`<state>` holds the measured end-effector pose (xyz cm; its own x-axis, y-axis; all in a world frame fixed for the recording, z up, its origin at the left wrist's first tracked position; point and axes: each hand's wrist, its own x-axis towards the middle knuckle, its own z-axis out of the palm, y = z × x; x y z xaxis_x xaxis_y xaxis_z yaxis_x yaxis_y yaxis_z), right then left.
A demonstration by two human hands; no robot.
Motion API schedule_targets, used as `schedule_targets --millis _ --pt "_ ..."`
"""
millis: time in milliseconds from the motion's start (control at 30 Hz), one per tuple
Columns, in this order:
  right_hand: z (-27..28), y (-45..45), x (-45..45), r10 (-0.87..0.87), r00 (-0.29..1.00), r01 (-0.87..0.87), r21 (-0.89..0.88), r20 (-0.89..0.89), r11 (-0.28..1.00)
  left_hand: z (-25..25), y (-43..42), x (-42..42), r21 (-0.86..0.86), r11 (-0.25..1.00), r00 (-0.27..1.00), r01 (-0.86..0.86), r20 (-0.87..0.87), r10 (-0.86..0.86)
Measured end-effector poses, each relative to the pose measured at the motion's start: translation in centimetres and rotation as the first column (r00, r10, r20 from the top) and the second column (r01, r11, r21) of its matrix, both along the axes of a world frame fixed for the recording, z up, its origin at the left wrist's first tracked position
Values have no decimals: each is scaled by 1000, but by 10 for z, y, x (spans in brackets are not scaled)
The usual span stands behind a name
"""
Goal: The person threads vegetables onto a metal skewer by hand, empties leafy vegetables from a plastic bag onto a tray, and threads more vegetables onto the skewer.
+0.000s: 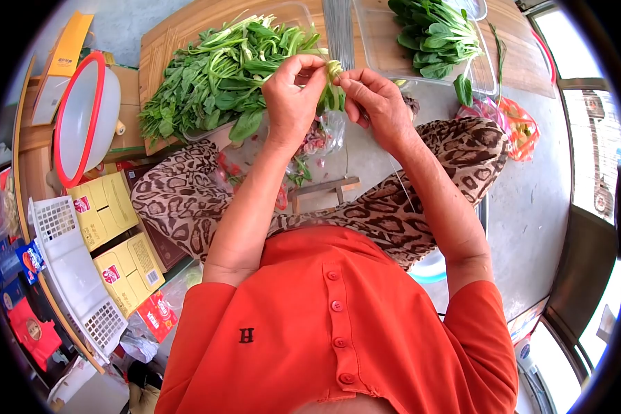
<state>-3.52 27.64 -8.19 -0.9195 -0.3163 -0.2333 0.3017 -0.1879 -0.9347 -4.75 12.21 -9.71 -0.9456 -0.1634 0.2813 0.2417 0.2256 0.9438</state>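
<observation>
Both hands are raised close together over the near edge of the wooden table. My left hand pinches the pale stem end of a bunch of greens, whose leaves hang down between the hands. The fingers of my right hand are closed at the right side of the same stems, with a thin strand trailing below it. A big pile of leafy greens lies to the left. Beyond the hands is a bundle of thin grey ties. More greens rest in a clear tray on the right.
A red-rimmed white basin leans at the left, near yellow boxes and a white plastic basket. Below the table are a small wooden stool and plastic bags with scraps. A red bag sits on the floor at right.
</observation>
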Motion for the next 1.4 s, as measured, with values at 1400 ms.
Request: schedule_targets --millis 1400 --pt "0 15 -2 -71 997 71 -82 4 994 -7 -19 -35 531 847 891 21 374 -256"
